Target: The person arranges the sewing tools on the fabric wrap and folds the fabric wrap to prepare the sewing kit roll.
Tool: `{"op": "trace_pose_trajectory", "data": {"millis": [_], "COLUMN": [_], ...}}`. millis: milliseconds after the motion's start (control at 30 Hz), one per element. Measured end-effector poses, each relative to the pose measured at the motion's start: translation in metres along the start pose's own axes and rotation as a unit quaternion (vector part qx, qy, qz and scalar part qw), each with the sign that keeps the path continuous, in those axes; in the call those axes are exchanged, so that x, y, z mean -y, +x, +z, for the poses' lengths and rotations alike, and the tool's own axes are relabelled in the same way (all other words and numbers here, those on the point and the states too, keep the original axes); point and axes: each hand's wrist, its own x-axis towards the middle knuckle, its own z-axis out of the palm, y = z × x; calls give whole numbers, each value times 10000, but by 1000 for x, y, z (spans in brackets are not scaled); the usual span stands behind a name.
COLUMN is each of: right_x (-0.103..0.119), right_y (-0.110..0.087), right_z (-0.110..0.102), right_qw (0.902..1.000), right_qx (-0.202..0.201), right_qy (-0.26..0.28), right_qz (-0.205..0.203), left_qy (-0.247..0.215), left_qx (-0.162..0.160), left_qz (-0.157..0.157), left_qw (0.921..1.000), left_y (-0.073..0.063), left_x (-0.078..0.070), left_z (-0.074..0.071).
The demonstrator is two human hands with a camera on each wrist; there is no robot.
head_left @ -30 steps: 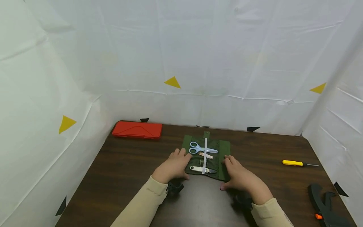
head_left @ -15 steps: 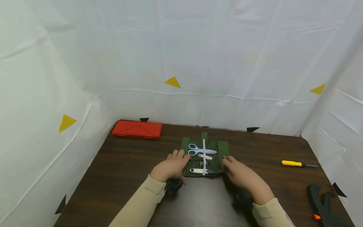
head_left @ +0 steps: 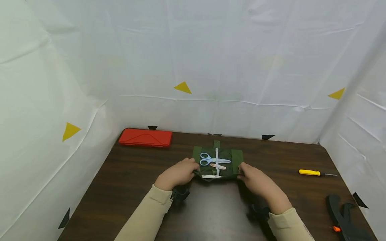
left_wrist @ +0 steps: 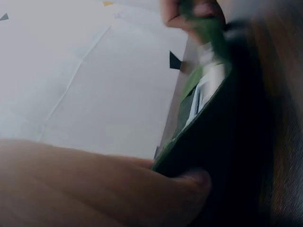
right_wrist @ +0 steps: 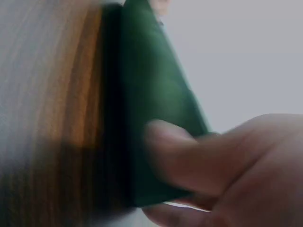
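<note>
A green fabric sewing kit (head_left: 236, 157) lies unfolded on the table, its near edge lifted. Under its white elastic strap (head_left: 216, 154) sit light-blue scissors (head_left: 208, 161), a small pinkish item (head_left: 221, 167) and a white-handled tool (head_left: 209, 176), now partly hidden by the raised edge. My left hand (head_left: 178, 174) pinches the near left corner, thumb (left_wrist: 196, 182) on the underside. At the near right corner my right hand (head_left: 259, 182) pinches the cloth; in the right wrist view its thumb presses the green underside (right_wrist: 156, 85). Both wrist views are blurred.
A red case (head_left: 145, 137) lies at the table's back left. To the right are a yellow-handled screwdriver (head_left: 310, 172) and, nearer, a black clamp-like tool (head_left: 343, 214) with an orange part. White sheeting (head_left: 211, 60) hangs behind and at both sides of the dark wooden table (head_left: 120, 190).
Both hands have taken hold of the kit's near corners, the right first. The near edge has risen and tipped away from me, covering part of the white-handled tool.
</note>
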Motion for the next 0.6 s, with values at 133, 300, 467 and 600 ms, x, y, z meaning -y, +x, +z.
{"op": "trace_pose_trajectory", "data": {"millis": [133,300,467,600], "right_x": [-2,-5,-9,-10], "right_y": [-3,-3,0,3], "right_z": [1,1,1,2], "right_qw": [9993,9981,9978,9975], "right_qx": [280,7,-288,-411], "right_qy": [-118,-295,-324,-443], "right_qz": [-204,-550,-492,-361], "left_qy": [-166,-546,-853,-984], "left_qx": [-133,-162,-233,-332], "left_qz": [215,172,-15,-119], "left_qw": [9995,9982,9961,9945], "left_y": [0,-1,1,2], "left_x": [5,4,6,7], "left_z": [-2,-7,-7,-6]}}
